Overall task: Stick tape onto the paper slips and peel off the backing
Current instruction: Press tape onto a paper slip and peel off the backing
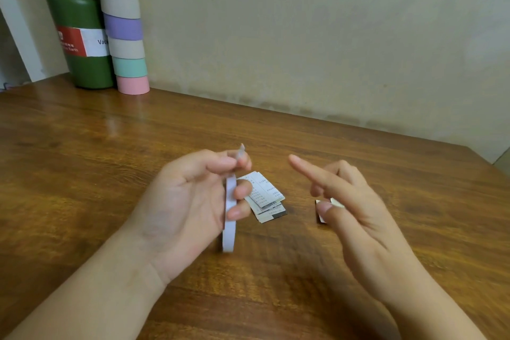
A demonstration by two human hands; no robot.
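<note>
My left hand (pixel 190 196) holds a white roll of double-sided tape (pixel 230 218) upright above the table, fingers curled round it. Its thumb and forefinger pinch a loose tape end (pixel 241 152) that sticks up. A small pile of printed paper slips (pixel 266 197) lies on the table just right of the roll. My right hand (pixel 350 201) hovers to the right with the forefinger stretched toward the left hand and holds nothing. Under its thumb lies another small slip (pixel 321 217), partly hidden.
A green flask (pixel 82 36) with a red and white label stands at the back left of the wooden table (pixel 110 174). Beside it rises a tall stack of pastel tape rolls (pixel 124 25). A plain wall runs along the table's far edge.
</note>
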